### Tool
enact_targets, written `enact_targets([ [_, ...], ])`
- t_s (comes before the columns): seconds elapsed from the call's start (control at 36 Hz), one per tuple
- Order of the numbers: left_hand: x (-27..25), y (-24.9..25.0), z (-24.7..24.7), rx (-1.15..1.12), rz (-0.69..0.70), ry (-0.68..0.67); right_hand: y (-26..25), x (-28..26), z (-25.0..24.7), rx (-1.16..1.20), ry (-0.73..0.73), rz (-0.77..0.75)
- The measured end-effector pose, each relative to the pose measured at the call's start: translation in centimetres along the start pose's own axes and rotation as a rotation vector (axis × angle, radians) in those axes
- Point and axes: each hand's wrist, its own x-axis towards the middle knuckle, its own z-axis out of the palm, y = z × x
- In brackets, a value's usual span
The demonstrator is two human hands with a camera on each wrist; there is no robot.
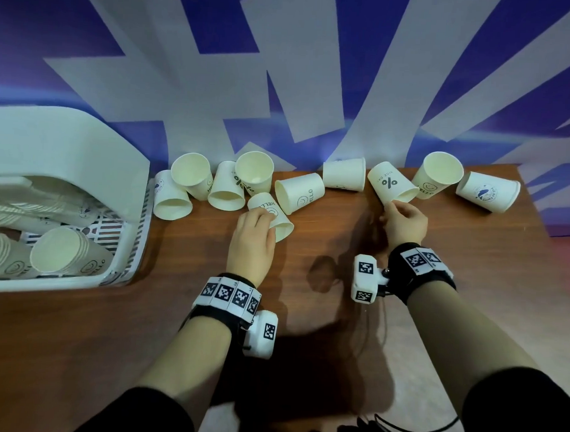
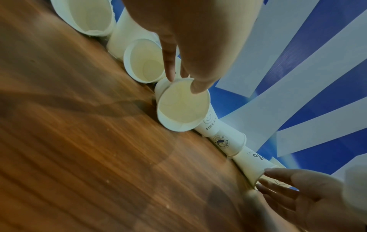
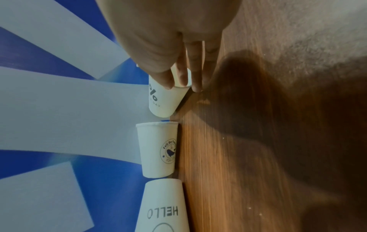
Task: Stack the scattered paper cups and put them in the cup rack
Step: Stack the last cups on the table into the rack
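Several white paper cups lie scattered along the back of the wooden table (image 1: pixel 322 314). My left hand (image 1: pixel 264 220) pinches the rim of a tipped "HELLO" cup (image 1: pixel 278 220); in the left wrist view the thumb and a finger (image 2: pixel 198 87) pinch the rim of that cup (image 2: pixel 182 108). My right hand (image 1: pixel 394 209) grips the mouth of a tipped "%" cup (image 1: pixel 389 185), with the thumb outside and fingers (image 3: pixel 183 78) inside the rim of this cup (image 3: pixel 164 102). The white cup rack (image 1: pixel 137 243) stands at the left and holds stacks of cups (image 1: pixel 65 256).
More cups lie left of my left hand (image 1: pixel 181 186) and right of my right hand (image 1: pixel 488 195). A whale-logo cup (image 3: pixel 157 149) and another "HELLO" cup (image 3: pixel 163 207) lie beside the "%" cup. A blue and white wall (image 1: pixel 298 71) rises behind the table.
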Motion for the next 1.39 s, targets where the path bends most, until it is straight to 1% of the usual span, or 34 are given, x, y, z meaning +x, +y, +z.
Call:
enact_targets([
  [0.11, -0.1, 0.1, -0.1, -0.028, -0.022, 0.029, 0.1, -0.6, -0.3, -0.035, 0.023, -0.066],
  [0.22, -0.4, 0.3, -0.6, -0.037, -0.044, 0.055, 0.3, -1.9, -0.8, -0.023, 0.025, -0.114],
  [0.42, -1.1, 1.1, -2.5, -0.067, -0.143, 0.083, 0.9, -4.7, -1.6, 0.000, 0.059, -0.180],
  [0.5, -1.6, 1.6, -3.7, -0.098, -0.226, 0.042, 0.6, -6.6, -2.0, -0.027, 0.037, -0.247],
  [0.64, -2.8, 1.8, -5.6, -0.150, -0.381, 0.004, -0.2, -9.9, -2.5, -0.063, -0.071, -0.362],
  [0.78, -4.6, 1.4, -7.6, -0.223, -0.501, 0.021, -1.0, -13.0, -2.8, -0.066, -0.126, -0.510],
  [0.86, -5.6, 0.9, -8.9, -0.325, -0.609, 0.055, -1.1, -15.1, -2.7, -0.030, -0.166, -0.561],
  [0.94, -6.5, 0.6, -10.6, -0.421, -0.687, 0.088, -1.1, -17.1, -2.5, -0.060, -0.222, -0.635],
  [1.08, -7.9, 0.0, -13.4, -0.515, -0.721, 0.117, -1.4, -20.5, -1.6, -0.085, -0.294, -0.731],
  [1.39, -11.2, -3.0, -18.3, -0.548, -0.750, 0.222, -1.0, -26.4, 1.3, -0.109, -0.394, -0.923],
])
